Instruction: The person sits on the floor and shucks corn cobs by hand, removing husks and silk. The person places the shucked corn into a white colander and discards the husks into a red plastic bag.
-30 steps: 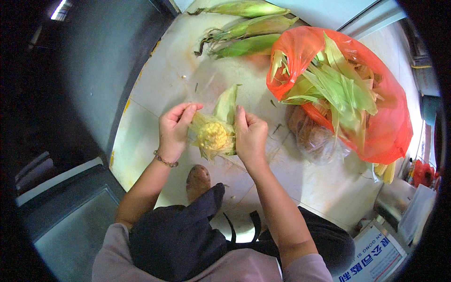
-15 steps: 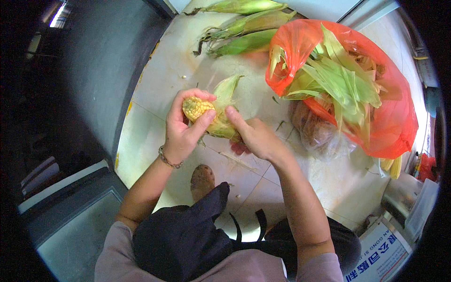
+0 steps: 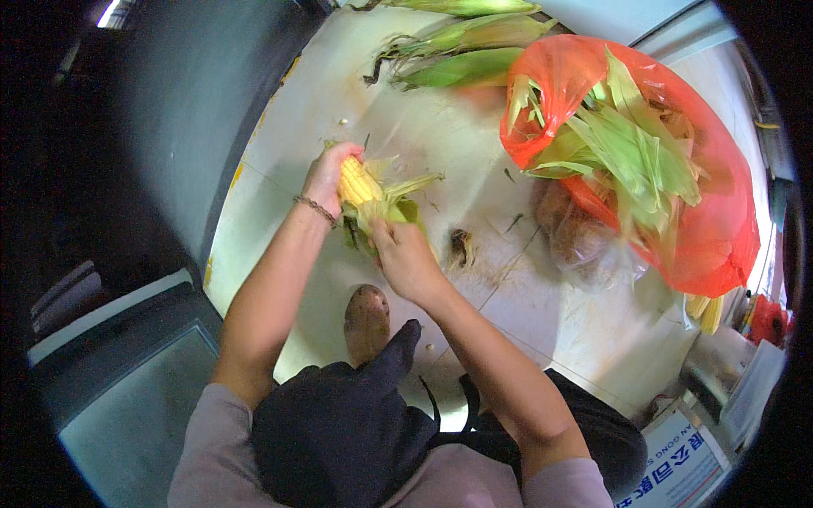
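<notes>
- Head view: pale tiled floor (image 3: 461,148) spreads beneath everything.
- Red plastic bag (image 3: 724,216), gaping at two o'clock, with loose green leaves (image 3: 631,148) filling its mouth and spilling over the near rim.
- Three unhusked ears (image 3: 474,38), green with dark, dry silk, lying side by side toward twelve o'clock; the topmost is cut off by the frame.
- Clear bag (image 3: 580,241) with brownish contents, at three o'clock, next to the red one.
- Ear of corn (image 3: 360,184), just off centre toward eleven o'clock, partly bared, its yellow end pointing to eleven, green husk (image 3: 408,209) around the opposite end.
- Left hand (image 3: 324,180) wraps the bare kernels.
- Right hand (image 3: 404,256) grips the husk, thumb and fingers closed.
- Brown silk tuft (image 3: 461,247) on the tiles, at three o'clock from centre.
</notes>
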Demonstrator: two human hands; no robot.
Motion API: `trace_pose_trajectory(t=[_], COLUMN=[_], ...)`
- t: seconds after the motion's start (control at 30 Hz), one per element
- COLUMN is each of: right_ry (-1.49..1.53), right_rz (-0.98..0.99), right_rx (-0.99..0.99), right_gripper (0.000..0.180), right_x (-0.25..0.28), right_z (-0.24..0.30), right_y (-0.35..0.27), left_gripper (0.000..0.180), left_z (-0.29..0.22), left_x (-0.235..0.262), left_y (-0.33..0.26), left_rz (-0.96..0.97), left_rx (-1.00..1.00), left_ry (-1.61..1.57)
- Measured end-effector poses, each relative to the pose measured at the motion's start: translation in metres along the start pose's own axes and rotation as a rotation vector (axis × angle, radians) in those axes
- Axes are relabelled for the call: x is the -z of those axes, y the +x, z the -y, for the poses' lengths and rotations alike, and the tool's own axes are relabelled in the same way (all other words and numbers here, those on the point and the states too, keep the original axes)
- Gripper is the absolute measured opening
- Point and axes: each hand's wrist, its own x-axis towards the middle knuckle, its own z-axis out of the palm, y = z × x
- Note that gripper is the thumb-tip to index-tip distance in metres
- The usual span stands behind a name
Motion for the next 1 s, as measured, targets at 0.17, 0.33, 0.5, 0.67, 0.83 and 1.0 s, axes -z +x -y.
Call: trace_pose_trajectory(t=[0.17, 0.33, 0.5, 0.67, 0.83, 1.0], right_ry=[-0.28, -0.368, -0.084, -0.042, -0.086, -0.153], right_rz=[0.13, 0.337, -0.21, -0.568, -0.609, -0.555], right_rx=[0.097, -0.039, 0.221, 0.361, 0.459, 0.189], right_gripper=[0.039, 0.04, 0.062, 0.036, 0.023, 0.027], right_x=[0.018, 0.076, 0.096, 0.043, 0.049, 0.059], right_z=[0.007, 0.021, -0.008, 0.022, 0.007, 0.008], right_y=[-0.064, -0.064, -0.021, 0.004, 0.005, 0.008], left_gripper=[0.018, 0.015, 0.013, 0.016, 0.01, 0.011], left_z=[-0.01, -0.009, -0.025, -0.017, -0.005, 0.009], left_x=[0.009, 0.003, -0.048, -0.07, -0.069, -0.061], left_y=[0.0, -0.016, -0.08, -0.083, -0.085, -0.085], left_rz=[0.022, 0.102, 0.378, 0.375, 0.463, 0.474], left_rx=[-0.013, -0.193, -0.603, -1.127, -1.164, -1.185], left_ry=[0.06, 0.031, 0.33, 0.487, 0.504, 0.498])
